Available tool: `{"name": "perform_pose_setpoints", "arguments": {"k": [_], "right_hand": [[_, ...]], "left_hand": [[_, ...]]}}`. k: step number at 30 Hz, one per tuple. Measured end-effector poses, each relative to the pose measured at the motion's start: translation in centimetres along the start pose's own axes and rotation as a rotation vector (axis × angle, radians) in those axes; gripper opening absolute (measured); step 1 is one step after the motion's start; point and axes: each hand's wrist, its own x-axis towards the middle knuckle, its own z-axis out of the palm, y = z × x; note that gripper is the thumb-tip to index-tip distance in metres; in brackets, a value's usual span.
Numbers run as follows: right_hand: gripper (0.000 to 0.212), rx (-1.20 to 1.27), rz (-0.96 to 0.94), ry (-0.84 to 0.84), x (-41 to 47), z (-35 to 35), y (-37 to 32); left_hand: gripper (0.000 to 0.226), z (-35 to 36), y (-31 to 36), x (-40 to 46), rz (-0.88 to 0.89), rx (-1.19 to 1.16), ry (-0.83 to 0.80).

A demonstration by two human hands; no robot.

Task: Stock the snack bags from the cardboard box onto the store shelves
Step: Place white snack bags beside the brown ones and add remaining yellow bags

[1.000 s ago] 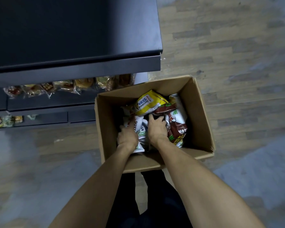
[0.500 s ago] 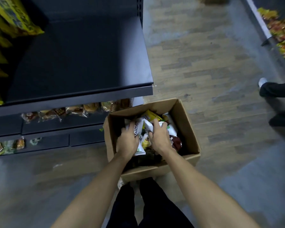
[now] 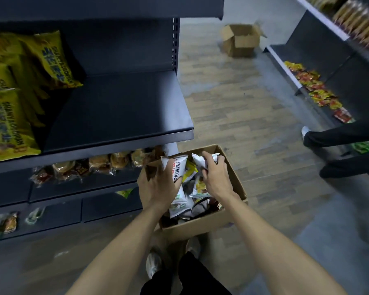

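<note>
Each hand grips a white snack bag over the cardboard box (image 3: 200,227): left hand (image 3: 158,188), right hand (image 3: 216,177). The bags look light, crinkly and crushable, best held at the sealed edges; the open dark shelf (image 3: 119,107) lies at ten o'clock.

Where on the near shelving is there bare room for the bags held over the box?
The dark shelf is bare from the yellow bags rightward to its end. The tier below is crowded with wrapped buns. Left hand and right hand each grip white bags.
</note>
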Motion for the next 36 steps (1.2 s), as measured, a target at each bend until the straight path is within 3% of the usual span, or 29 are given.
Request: {"name": "perform_pose_setpoints", "arguments": {"k": [9, 14, 36], "right_hand": [[0.024, 0.031, -0.106, 0.195, -2.8, -3.7, -4.1], [0.030, 0.059, -0.189, 0.312, -3.2, -6.2, -6.6], [0.031, 0.112, -0.509, 0.536, -6.0, -24.0, -19.1]], "left_hand": [[0.055, -6.6, -0.6, -0.1, 0.063, -0.190, 0.036], [0.060, -11.0, -0.5, -0.4, 0.042, -0.221, 0.129], [0.058, -32.2, 2.3, -2.9, 0.066, 0.018, 0.599]]}}
